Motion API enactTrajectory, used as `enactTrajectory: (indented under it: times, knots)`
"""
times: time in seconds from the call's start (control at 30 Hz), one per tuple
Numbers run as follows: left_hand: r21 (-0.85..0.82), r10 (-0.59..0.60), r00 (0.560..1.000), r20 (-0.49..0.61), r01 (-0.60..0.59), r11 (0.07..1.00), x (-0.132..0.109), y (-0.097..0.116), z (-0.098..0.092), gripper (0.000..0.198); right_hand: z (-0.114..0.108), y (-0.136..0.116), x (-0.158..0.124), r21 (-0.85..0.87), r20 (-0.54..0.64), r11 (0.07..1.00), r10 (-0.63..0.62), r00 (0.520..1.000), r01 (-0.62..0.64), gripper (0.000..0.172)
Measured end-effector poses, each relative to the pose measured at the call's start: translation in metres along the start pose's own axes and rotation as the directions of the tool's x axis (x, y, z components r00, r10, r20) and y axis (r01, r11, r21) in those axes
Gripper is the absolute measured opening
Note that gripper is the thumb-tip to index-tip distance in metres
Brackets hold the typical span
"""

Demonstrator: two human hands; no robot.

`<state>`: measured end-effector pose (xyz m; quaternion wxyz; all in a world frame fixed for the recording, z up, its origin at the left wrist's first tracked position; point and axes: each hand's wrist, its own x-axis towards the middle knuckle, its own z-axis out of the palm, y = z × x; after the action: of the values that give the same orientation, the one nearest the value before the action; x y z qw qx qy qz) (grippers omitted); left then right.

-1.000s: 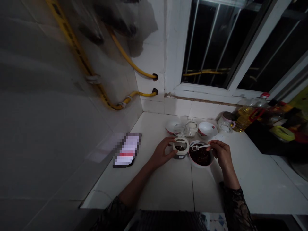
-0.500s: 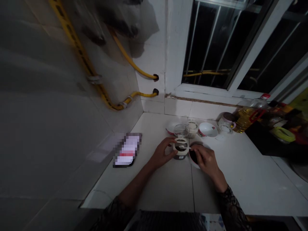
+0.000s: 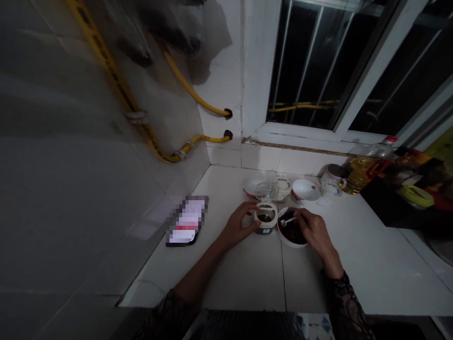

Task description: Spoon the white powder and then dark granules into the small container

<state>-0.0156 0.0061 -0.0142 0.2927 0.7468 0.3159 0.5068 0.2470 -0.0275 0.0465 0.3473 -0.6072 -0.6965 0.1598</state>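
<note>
My left hand (image 3: 242, 222) grips the side of a small seasoning jar (image 3: 265, 227), which stands on the counter with its clear lid (image 3: 265, 191) flipped up. Dark contents show inside the jar. In my right hand (image 3: 313, 229) is the handle of a small white spoon (image 3: 288, 221), its bowl end over a white bowl (image 3: 293, 243) of dark, reddish-brown food. The bowl sits just right of the jar. Whether the spoon holds anything is too small to tell.
Behind stand a second jar (image 3: 282, 186), a white bowl (image 3: 306, 190) and another bowl (image 3: 250, 188). A phone (image 3: 187, 221) lies at left. An oil bottle (image 3: 361, 172) and a black rack (image 3: 385, 205) of condiments are at right.
My right hand has moved right with the spoon, from over the open jar to above the bowl of dark food. My left hand stays on the jar.
</note>
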Motion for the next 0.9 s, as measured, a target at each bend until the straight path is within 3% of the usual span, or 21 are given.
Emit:
enactTrajectory:
  times: [0.13,0.33,0.5,0.63,0.9]
  knots:
    - [0.008,0.002,1.0,-0.011,-0.002,1.0,0.0,-0.002,0.001,0.03,0.005,-0.001,0.0,0.192,0.049,0.971,0.136,0.989,-0.143,0.025]
    - [0.014,-0.013,1.0,0.0,0.013,1.0,-0.001,-0.003,0.0,0.032,-0.001,0.008,0.005,0.429,0.059,0.845,0.328,0.943,-0.32,0.026]
    - [0.01,-0.02,1.0,0.005,0.02,1.0,0.0,0.0,-0.001,0.031,-0.004,0.007,0.005,0.441,0.039,0.846,0.315,0.948,-0.3,0.023]
    - [0.006,-0.033,0.999,0.007,0.033,0.999,0.0,0.002,-0.001,0.03,-0.002,0.002,0.003,0.425,0.113,0.854,0.278,0.954,-0.299,0.022]
    - [0.004,-0.043,0.999,0.002,0.043,0.999,-0.001,-0.002,0.0,0.032,-0.012,-0.001,0.007,0.562,0.14,0.724,0.394,0.908,-0.4,0.023]
